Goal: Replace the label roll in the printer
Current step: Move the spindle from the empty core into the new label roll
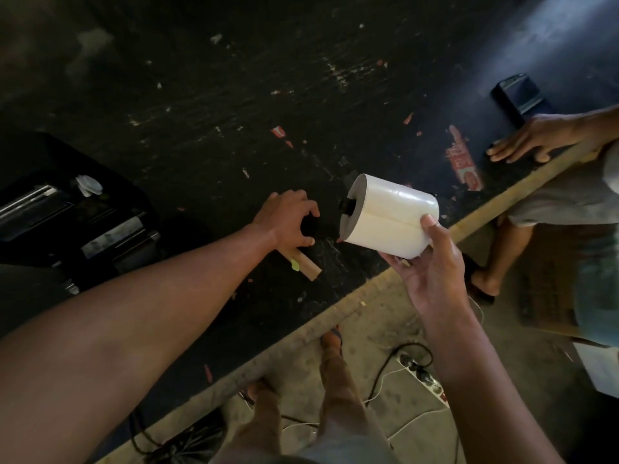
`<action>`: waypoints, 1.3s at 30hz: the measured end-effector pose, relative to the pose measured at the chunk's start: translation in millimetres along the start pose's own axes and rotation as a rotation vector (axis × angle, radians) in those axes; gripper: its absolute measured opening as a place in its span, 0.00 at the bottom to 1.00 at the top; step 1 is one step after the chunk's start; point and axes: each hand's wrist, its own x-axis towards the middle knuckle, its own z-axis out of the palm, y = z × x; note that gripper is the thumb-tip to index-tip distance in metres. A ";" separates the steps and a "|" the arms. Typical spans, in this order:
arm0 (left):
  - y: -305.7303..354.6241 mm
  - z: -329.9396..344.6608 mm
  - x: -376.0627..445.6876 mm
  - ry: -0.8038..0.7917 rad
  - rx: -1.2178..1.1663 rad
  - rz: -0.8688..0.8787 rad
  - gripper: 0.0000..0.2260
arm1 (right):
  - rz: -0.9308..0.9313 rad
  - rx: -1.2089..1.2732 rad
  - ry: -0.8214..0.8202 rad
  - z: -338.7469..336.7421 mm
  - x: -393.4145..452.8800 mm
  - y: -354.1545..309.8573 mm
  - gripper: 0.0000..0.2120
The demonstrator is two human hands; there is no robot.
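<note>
The label roll, full and white, sits in the grip of our right hand, held off the table just above its near edge, fingers wrapped under it and the thumb pressed on its end face. A black spindle shows through its core on the side facing our left hand. The printer stands open toward the table's left edge, its bay dark and, as far as we can tell, without a roll. Our left hand is out over the middle of the table, its grip curled around a small black piece; we cannot tell whether it is pinched or only touched. Just below that hand lies an empty cardboard core, flat on the table. We judge the old roll is out and the new one is being fitted with its holder. Next we need that black piece brought onto the spindle end, then the whole carried left and dropped squarely into the bay.
</note>
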 end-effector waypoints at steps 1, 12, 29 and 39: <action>1.5 -0.6 1.0 0.000 0.014 0.008 0.24 | 0.004 -0.003 0.010 -1.6 0.4 1.4 0.14; 10.2 -41.7 2.4 0.136 -1.002 -0.244 0.09 | 0.020 -0.004 0.067 -8.1 -0.9 10.2 0.17; -10.0 -39.9 -151.9 0.218 -1.574 -0.208 0.15 | 0.046 -0.184 -0.156 56.2 -36.8 28.6 0.24; -25.1 -30.2 -232.3 0.460 -1.398 -0.290 0.10 | 0.044 -0.378 -0.289 95.8 -66.3 60.0 0.29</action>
